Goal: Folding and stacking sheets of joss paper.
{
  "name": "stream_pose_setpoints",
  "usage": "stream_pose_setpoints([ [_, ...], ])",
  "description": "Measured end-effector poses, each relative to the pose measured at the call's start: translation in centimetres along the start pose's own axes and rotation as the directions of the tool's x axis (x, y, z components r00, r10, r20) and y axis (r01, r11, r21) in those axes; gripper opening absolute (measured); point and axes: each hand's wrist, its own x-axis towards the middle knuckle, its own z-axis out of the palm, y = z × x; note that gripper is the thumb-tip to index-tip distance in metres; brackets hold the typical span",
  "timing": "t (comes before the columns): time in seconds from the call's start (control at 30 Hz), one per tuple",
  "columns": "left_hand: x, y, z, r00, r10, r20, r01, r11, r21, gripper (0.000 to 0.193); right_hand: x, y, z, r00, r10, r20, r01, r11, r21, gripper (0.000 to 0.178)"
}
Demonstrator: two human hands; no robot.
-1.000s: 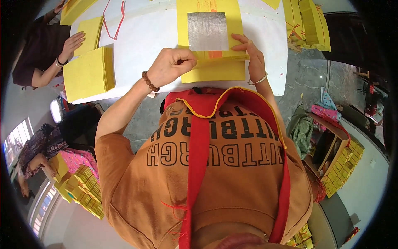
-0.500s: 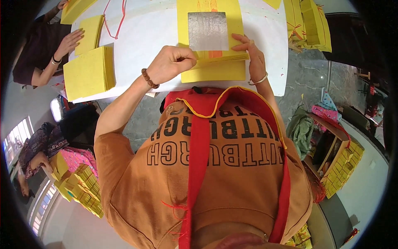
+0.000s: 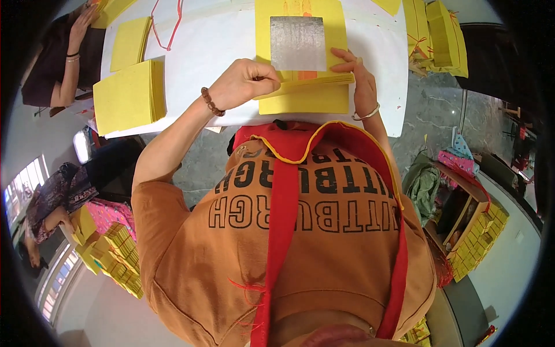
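Observation:
A sheaf of yellow paper lies in front of me on the white table, with a shiny silver square and an orange patch on it. Its near part is bent up into a narrow raised fold. My left hand is closed in a fist, pinching the left end of this fold. At the fold's right end, my right hand holds the paper's edge, its fingers bent over the side and the thumb hidden.
Yellow paper stacks lie at the left of the white table, near a red cord. Another person's hand is at the far left. Yellow bundles tied with red string stand beyond the right edge.
The fold stands up slightly more and its left end has lifted in my left hand. The other person's hand has left the small yellow stack and moved farther back.

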Motion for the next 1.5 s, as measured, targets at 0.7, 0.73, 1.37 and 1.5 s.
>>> stream_pose_setpoints([
  [0.7,-0.3,0.2,-1.7,0.981,0.195,0.0,-0.195,0.98,0.048,0.027,-0.1,1.3,-0.4,0.998,-0.062,0.031,0.063,0.998,-0.028,0.028],
  [0.73,-0.5,0.3,-1.7,0.908,0.418,0.022,-0.417,0.898,0.138,0.035,-0.1,1.8,-0.5,0.992,-0.119,0.04,0.12,0.992,-0.033,0.028],
  [1.37,-3.0,-1.3,2.2,0.761,0.645,-0.065,-0.408,0.554,0.726,0.034,-2.0,-4.4,-1.7,0.902,-0.231,0.365,0.388,0.804,-0.451,0.008],
  [1.5,-2.4,-0.7,1.8,0.882,0.385,-0.27,-0.208,0.835,0.51,0.021,-1.7,-4.7,-1.0,0.956,-0.118,0.269,0.233,0.862,-0.45,0.016],
])
